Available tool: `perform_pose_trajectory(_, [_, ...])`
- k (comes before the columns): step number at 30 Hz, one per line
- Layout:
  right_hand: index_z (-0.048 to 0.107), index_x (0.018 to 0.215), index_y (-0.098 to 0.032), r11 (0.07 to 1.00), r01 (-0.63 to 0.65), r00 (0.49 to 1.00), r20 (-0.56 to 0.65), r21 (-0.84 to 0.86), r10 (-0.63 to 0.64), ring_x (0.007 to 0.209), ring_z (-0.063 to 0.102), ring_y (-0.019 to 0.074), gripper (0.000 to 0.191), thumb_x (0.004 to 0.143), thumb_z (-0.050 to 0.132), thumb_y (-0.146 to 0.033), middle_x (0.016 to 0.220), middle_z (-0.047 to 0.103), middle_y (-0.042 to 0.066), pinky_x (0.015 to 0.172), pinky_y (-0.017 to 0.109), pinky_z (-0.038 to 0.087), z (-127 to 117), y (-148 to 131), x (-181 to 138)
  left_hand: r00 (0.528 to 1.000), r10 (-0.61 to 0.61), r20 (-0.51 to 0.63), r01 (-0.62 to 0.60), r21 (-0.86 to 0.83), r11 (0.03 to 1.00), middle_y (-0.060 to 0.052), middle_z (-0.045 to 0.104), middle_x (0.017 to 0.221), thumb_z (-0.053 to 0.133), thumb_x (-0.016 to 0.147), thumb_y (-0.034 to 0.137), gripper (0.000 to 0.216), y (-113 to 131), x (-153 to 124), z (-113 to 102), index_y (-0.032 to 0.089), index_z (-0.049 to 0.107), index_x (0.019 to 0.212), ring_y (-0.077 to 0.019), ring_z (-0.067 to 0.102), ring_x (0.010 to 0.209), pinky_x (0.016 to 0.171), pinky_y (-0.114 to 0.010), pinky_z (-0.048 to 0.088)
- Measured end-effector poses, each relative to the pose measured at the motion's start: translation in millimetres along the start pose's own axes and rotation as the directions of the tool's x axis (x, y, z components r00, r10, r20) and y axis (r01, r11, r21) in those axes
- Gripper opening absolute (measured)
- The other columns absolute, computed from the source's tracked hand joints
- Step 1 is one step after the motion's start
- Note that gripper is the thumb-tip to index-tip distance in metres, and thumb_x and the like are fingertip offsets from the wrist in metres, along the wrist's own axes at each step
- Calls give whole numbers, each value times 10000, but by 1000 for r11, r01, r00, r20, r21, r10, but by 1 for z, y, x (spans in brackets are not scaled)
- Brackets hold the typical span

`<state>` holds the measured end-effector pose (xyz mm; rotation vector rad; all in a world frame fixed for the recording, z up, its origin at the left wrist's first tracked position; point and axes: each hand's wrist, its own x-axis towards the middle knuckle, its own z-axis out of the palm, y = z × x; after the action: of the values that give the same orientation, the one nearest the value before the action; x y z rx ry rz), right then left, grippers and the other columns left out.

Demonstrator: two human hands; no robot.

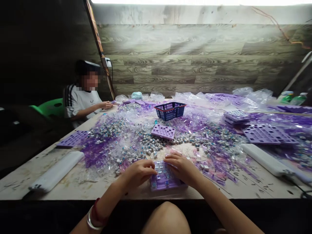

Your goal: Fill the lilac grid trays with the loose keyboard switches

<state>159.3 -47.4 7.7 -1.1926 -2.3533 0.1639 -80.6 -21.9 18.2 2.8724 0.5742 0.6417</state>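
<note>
At the near edge of the table (80, 186), a purple keyboard (159, 187) is being touched by the curled left hand (142, 170) and the spread right hand (182, 165); any pinching cannot be told. Its far rows seem covered by clear keycaps (162, 167); some near switches (167, 183) seem left bare.

Light strip (195, 1) glared white along the top edge, wall (195, 42) beneath was washed pale, left side fell into deep shadow, outer edges appeared stretched, soft.
</note>
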Motion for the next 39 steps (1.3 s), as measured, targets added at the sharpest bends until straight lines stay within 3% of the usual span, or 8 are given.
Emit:
perform_pose_trajectory(6, [673,1080,-164,999,32,999,-26,23,-31,1024,593,247,237,887,538,-139,1089,674,97,910,418,507,7,6,-2,998,57,38,-63,165,984,-31,632,901,551,893,194,170,-3,1,-4,232,656,1021,-150,575,787,723,-261,440])
perform_pose_trajectory(11, [687,1063,-176,1000,24,999,-30,5,-24,1014,605,249,233,886,537,-149,1073,681,100,903,419,513,5,6,-2,995,93,38,-99,215,971,-34,636,905,531,917,246,147,-4,6,-2,206,659,977,-158,574,797,734,-273,435])
perform_pose_trajectory(22, [686,1073,-165,999,-13,1000,-7,39,13,1037,593,245,235,901,525,-164,1098,672,101,928,415,503,4,5,-2,997,-57,57,60,-43,997,-44,637,915,503,935,278,220,-6,4,-5,174,690,883,-145,575,835,755,-253,437])
perform_pose_trajectory(29, [691,1062,-177,999,-14,1000,-23,36,15,1033,600,240,233,904,519,-173,1081,677,104,929,412,500,5,7,-2,996,-71,53,78,-150,986,-56,615,939,541,914,268,187,-6,1,-1,173,702,904,-144,579,853,763,-243,453])
perform_pose_trajectory(33, [691,1059,-178,999,-10,1000,-27,42,12,1028,601,233,229,899,527,-169,1076,678,102,927,404,500,5,7,-2,992,-102,72,112,-161,981,-56,611,944,537,917,273,204,-4,2,-2,166,709,896,-144,576,857,770,-247,452])
perform_pose_trajectory(39, [687,1058,-173,998,-11,1000,-28,60,13,1028,595,234,226,903,523,-169,1084,675,101,930,402,496,6,7,-2,998,-58,31,61,-110,992,-59,618,917,521,924,267,208,-6,3,1,161,694,881,-145,573,839,763,-256,453])
